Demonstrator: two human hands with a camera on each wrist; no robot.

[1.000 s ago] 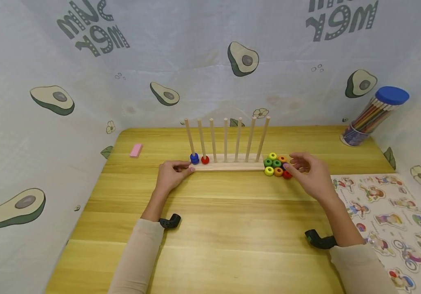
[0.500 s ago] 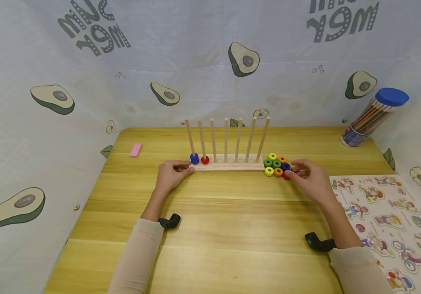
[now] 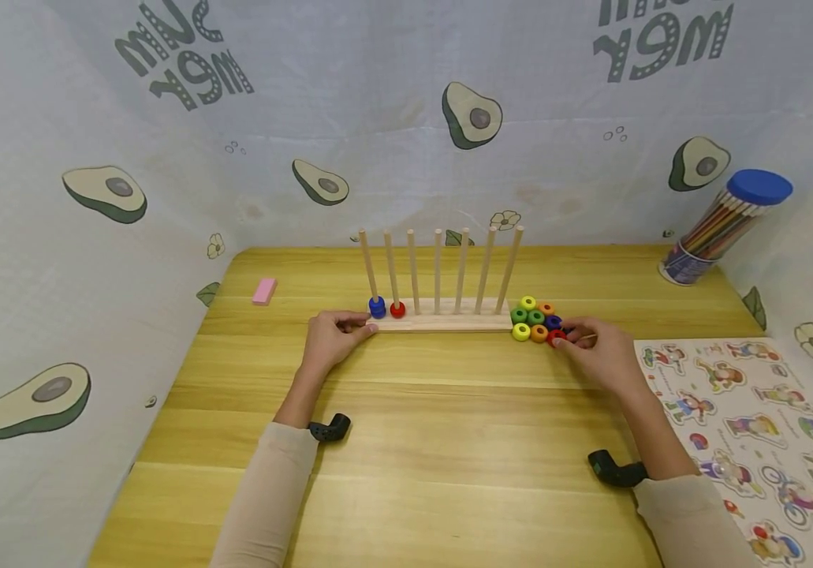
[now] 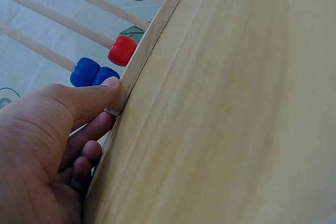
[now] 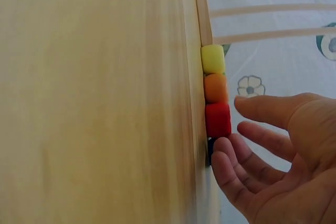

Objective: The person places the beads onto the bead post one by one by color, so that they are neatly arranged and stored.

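A wooden peg stand [image 3: 449,323] with several upright pegs sits mid-table in the head view. Blue beads [image 3: 377,308] are stacked on its leftmost peg, and a red bead [image 3: 397,310] is on the peg beside it. My left hand [image 3: 330,341] pinches the left end of the stand's base, thumb on the front. At the other end lies a cluster of loose beads: green, yellow [image 5: 212,59], orange [image 5: 216,88], red [image 5: 218,120] and dark blue [image 3: 553,323]. My right hand [image 3: 603,355] is at the cluster's right edge, fingers loosely bent, fingertips right at the red bead.
A pink eraser-like block [image 3: 264,291] lies at the back left. The blue-lidded tub of coloured pencils [image 3: 711,229] stands at the back right corner. A sheet of cartoon figures [image 3: 747,426] covers the right side. Patterned cloth [image 3: 392,118] hangs behind.
My right hand has lowered toward the front right of the bead cluster, uncovering the dark blue bead and coming to the red one. My left hand keeps its hold on the stand.
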